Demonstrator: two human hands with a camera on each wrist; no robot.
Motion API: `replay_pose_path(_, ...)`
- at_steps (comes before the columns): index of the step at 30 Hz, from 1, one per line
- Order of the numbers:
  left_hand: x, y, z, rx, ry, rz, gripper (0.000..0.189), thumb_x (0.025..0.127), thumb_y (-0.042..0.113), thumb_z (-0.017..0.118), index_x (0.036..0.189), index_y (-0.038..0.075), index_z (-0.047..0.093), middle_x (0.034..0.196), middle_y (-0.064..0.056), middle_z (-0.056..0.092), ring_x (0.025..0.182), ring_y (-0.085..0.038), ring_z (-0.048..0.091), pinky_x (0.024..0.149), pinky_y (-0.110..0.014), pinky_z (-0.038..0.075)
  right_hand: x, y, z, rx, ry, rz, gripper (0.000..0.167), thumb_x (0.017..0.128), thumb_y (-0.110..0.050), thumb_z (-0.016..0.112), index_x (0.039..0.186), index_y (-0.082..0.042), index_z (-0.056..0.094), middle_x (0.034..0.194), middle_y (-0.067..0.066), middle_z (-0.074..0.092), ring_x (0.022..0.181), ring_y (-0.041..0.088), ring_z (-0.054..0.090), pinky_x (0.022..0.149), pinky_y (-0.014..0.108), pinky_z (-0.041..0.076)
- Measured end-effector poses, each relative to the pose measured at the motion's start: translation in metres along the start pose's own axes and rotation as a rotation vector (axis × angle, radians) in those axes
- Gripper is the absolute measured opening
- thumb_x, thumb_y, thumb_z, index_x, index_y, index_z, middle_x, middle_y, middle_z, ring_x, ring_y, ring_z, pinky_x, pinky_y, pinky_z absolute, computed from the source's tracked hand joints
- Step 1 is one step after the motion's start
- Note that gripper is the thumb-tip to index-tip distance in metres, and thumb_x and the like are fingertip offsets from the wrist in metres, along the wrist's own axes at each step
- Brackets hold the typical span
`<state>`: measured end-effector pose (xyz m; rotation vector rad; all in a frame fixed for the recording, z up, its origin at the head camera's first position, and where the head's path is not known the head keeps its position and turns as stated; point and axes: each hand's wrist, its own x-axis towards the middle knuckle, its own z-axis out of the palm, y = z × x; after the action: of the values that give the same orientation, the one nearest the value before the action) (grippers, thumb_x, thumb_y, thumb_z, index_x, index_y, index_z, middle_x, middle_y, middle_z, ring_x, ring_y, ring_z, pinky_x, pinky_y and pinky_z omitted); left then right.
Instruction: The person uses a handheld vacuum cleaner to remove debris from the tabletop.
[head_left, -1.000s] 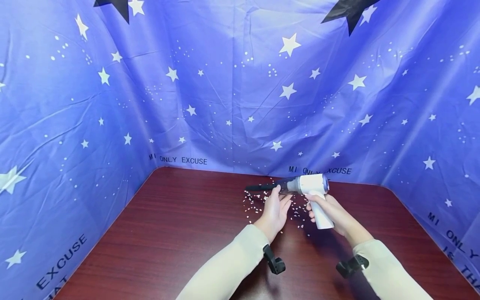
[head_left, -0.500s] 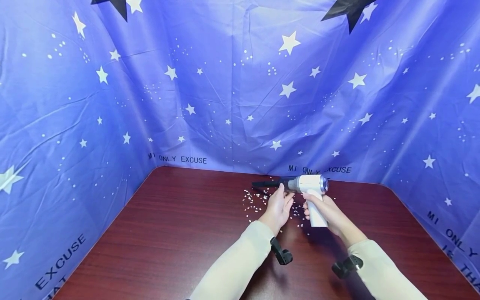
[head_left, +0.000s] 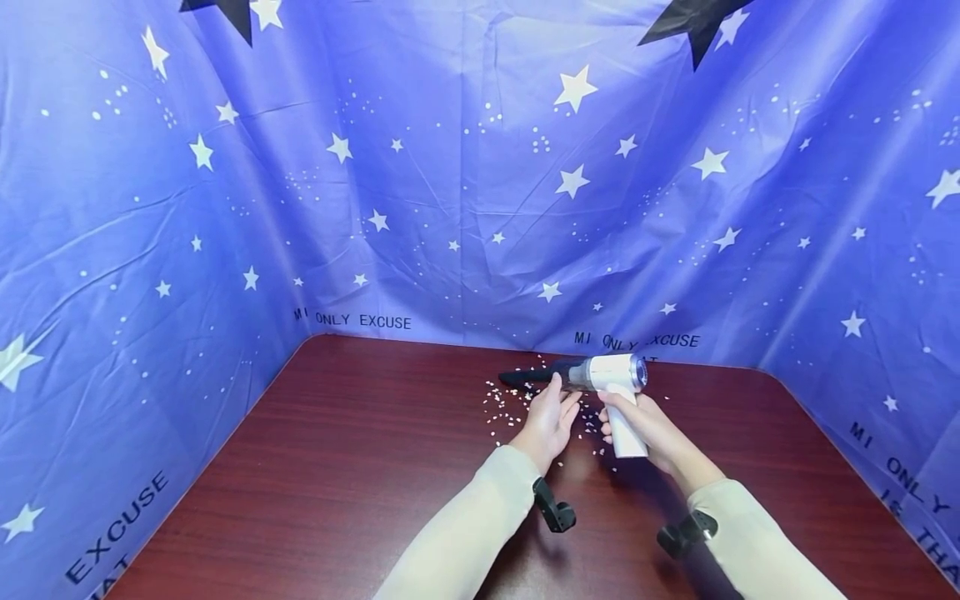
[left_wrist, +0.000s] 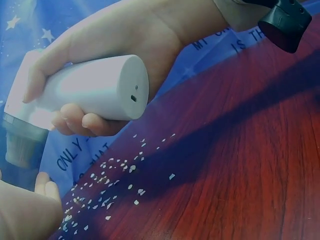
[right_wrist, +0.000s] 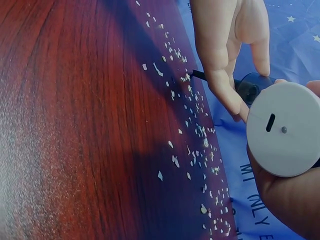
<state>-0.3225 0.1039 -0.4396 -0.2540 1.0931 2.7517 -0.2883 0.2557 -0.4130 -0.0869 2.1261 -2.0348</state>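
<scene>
A white handheld vacuum [head_left: 617,372] with a dark see-through front points left, low over the table's far part. My right hand [head_left: 656,429] grips its handle [left_wrist: 92,90], fingers wrapped round it; the handle's flat end shows a small slot in both wrist views. My left hand [head_left: 546,423] holds the dark front part, thumb on the near side and fingers beneath. The black narrow nozzle [head_left: 517,379] slants down, its tip right at the scattered white flakes [left_wrist: 132,168]. In the right wrist view, the left thumb [right_wrist: 260,55] touches the dark barrel.
The dark red wooden table [head_left: 315,467] ends at the back against a blue star-patterned cloth [head_left: 465,167], which also hangs at both sides. Loose flakes spread under and in front of both hands. Black wrist devices sit at the left cuff [head_left: 553,504] and right cuff [head_left: 686,533].
The nozzle rose and shifted right, then came back down slightly left. The vacuum's handle has moved a little left and stands more upright. Both hands keep hold of it.
</scene>
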Motion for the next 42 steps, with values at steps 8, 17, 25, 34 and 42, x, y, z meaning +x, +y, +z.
replay_pose_path(8,-0.003,0.004,-0.006,-0.002,0.028,0.016,0.054,0.109,0.024,0.045,0.146,-0.014,0.034,0.150,-0.034,0.035,0.137,-0.040,0.043,0.117,-0.046,0.031,0.004,0.001,0.004,-0.008,-0.023,0.023,0.022,0.103,-0.028,0.057,0.099,-0.007,0.053,0.081,0.007,0.063,0.062,0.013,0.063,0.059,0.032,0.060)
replay_pose_path(17,-0.009,0.003,-0.005,-0.020,0.005,0.011,0.052,0.108,0.023,0.046,0.144,-0.014,0.037,0.150,-0.034,0.036,0.137,-0.041,0.042,0.118,-0.046,0.029,0.001,-0.002,-0.001,-0.060,-0.027,0.029,0.025,0.102,-0.028,0.058,0.104,-0.004,0.052,0.081,0.007,0.062,0.064,0.014,0.063,0.060,0.033,0.060)
replay_pose_path(25,-0.018,0.001,-0.004,-0.026,-0.005,0.004,0.051,0.108,0.021,0.046,0.144,-0.015,0.037,0.149,-0.034,0.038,0.138,-0.041,0.041,0.118,-0.046,0.029,-0.005,-0.002,-0.007,-0.077,-0.050,0.027,0.025,0.102,-0.026,0.056,0.106,-0.002,0.051,0.080,0.008,0.060,0.063,0.014,0.061,0.058,0.030,0.058)
replay_pose_path(34,-0.025,0.002,-0.008,-0.030,0.008,0.014,0.052,0.108,0.021,0.046,0.145,-0.014,0.035,0.149,-0.034,0.037,0.137,-0.040,0.043,0.118,-0.045,0.030,-0.007,-0.003,-0.007,-0.086,-0.071,0.033,0.026,0.102,-0.027,0.056,0.105,-0.001,0.052,0.081,0.008,0.061,0.064,0.014,0.062,0.058,0.030,0.058)
replay_pose_path(42,-0.028,0.000,-0.010,-0.061,0.006,0.027,0.054,0.108,0.019,0.046,0.146,-0.016,0.029,0.149,-0.035,0.037,0.137,-0.040,0.043,0.117,-0.046,0.030,-0.010,-0.006,-0.008,-0.105,-0.110,0.024,0.026,0.102,-0.028,0.056,0.104,-0.002,0.053,0.082,0.008,0.061,0.065,0.015,0.062,0.060,0.033,0.060)
